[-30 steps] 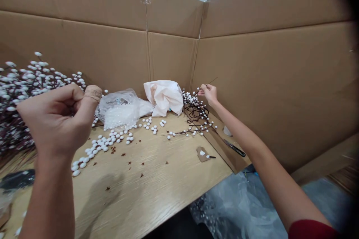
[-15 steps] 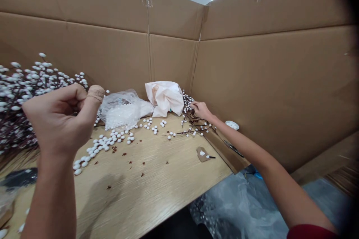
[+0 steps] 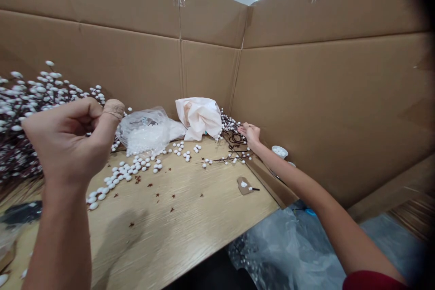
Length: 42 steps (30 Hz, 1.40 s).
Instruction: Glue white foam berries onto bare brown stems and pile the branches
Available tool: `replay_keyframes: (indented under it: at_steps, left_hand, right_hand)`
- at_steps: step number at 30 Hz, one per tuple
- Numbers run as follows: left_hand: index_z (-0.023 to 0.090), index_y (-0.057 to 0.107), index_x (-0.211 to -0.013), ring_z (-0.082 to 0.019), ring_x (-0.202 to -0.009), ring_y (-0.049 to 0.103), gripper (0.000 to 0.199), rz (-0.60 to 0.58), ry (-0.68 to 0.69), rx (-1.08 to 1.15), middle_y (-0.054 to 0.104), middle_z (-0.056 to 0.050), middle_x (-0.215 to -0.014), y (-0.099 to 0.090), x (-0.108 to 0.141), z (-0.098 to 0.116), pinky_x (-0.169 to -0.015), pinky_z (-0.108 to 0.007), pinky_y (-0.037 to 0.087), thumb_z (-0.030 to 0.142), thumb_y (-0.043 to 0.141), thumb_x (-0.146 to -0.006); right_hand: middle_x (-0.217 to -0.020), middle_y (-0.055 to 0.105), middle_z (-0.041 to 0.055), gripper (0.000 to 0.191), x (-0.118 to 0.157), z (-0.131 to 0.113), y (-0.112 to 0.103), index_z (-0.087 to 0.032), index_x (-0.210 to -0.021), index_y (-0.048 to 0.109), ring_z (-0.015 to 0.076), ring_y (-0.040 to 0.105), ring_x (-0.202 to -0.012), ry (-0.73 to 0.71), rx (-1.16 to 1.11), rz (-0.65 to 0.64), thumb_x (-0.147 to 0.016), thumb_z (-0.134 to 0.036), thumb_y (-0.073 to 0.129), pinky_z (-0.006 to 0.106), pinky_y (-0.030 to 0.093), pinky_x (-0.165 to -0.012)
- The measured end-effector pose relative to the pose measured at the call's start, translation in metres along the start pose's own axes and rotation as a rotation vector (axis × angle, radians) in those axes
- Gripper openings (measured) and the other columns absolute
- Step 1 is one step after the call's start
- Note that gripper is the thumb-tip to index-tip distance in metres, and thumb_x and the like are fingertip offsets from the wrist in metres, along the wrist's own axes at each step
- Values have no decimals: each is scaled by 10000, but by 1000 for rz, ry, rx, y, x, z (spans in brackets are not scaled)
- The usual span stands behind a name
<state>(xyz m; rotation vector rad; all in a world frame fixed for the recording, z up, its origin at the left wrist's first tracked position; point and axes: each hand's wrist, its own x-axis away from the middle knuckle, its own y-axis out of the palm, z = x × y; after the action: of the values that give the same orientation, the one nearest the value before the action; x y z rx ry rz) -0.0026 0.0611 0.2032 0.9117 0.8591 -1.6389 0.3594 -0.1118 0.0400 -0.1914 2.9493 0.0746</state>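
My left hand (image 3: 71,140) is raised near the camera, fingers curled into a fist with the taped thumb against the index finger. Whatever it may hold is hidden. Far across the table, my right hand (image 3: 250,134) has its fingers closed at the bare brown ends of a bunch of white-berry stems (image 3: 229,123). It appears to pinch a stem there, though the fingertips are small in view. A single white-berry stem (image 3: 226,159) lies on the table below that hand. Loose white berries (image 3: 127,170) spread across the table between my hands.
A large bundle of white-berry branches (image 3: 41,95) stands at left. Against the cardboard wall (image 3: 136,63) are a clear plastic bag of white pieces (image 3: 146,133) and crumpled white paper (image 3: 200,118). A cardboard scrap with white glue (image 3: 244,185) and a white cup (image 3: 279,151) are at right.
My right hand has shifted slightly right, away from the white paper, at the stem bunch. My left fist stays closed and has drifted a little left in view.
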Motion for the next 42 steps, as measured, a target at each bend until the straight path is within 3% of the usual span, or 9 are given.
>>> replay_keyframes:
  at_steps: [4,7,12,17,20,25,33,38,42]
  left_hand:
    - [161,349,-434,-47,-423,214,386,-1,21,0,239,62,-443,-1,1,0,-415,-238,123,220,638,-682]
    - [156,346,-432,-41,-425,214,387,-8,28,11,234,65,-445,-2,0,1,-417,-231,133,208,633,-686]
    - [152,356,-428,-36,-426,217,385,0,42,1,238,66,-445,-3,-1,1,-415,-222,140,208,632,-691]
    - [157,336,-431,-36,-422,209,391,13,39,15,233,68,-446,-4,-2,-2,-404,-223,119,204,636,-677]
    - [155,345,-431,-35,-418,211,383,17,47,18,238,68,-443,-3,-2,-3,-401,-219,120,201,633,-679]
    - [145,366,-428,-29,-418,215,380,5,56,-13,235,69,-437,-2,-1,-2,-401,-203,130,202,637,-688]
    - [149,342,-417,-25,-403,210,388,17,64,7,234,70,-430,-4,-2,2,-384,-195,125,197,627,-676]
    - [147,346,-421,-21,-389,200,400,8,90,-1,220,75,-426,-5,-2,2,-377,-195,112,206,637,-690]
    - [150,348,-425,-22,-383,206,412,7,149,5,227,76,-428,-5,0,3,-368,-192,124,209,642,-707]
  right_hand:
    - [-1004,618,56,257,2,13,4,-127,-1070,565,143,621,-833,131,-111,36,-896,-312,526,322,543,-714]
    - [-1008,615,57,261,5,19,7,-130,-1076,565,141,619,-829,133,-137,29,-895,-313,529,315,544,-705]
    - [-829,651,18,141,4,18,4,-115,-889,624,121,628,-756,-34,-97,-38,-857,-243,574,298,534,-727]
    - [-678,687,11,96,5,8,-6,-147,-726,684,154,648,-687,-181,-12,-134,-694,-232,654,293,528,-754]
    - [-678,691,32,141,4,0,-10,-146,-731,667,165,664,-662,-207,-7,-144,-686,-275,632,317,552,-721]
    - [-636,667,38,204,-3,-13,-20,-157,-740,604,153,655,-588,-251,9,-45,-738,-347,531,327,573,-647]
    - [-676,674,50,219,13,-44,-35,-139,-754,665,160,626,-602,-515,222,-5,-726,-291,510,290,513,-624]
    - [-764,697,62,201,28,-61,-37,-157,-740,689,159,602,-658,-683,332,-38,-731,-233,503,305,481,-692]
    - [-804,703,70,191,32,-72,-37,-162,-759,685,171,627,-723,-734,323,-44,-758,-249,515,327,498,-738]
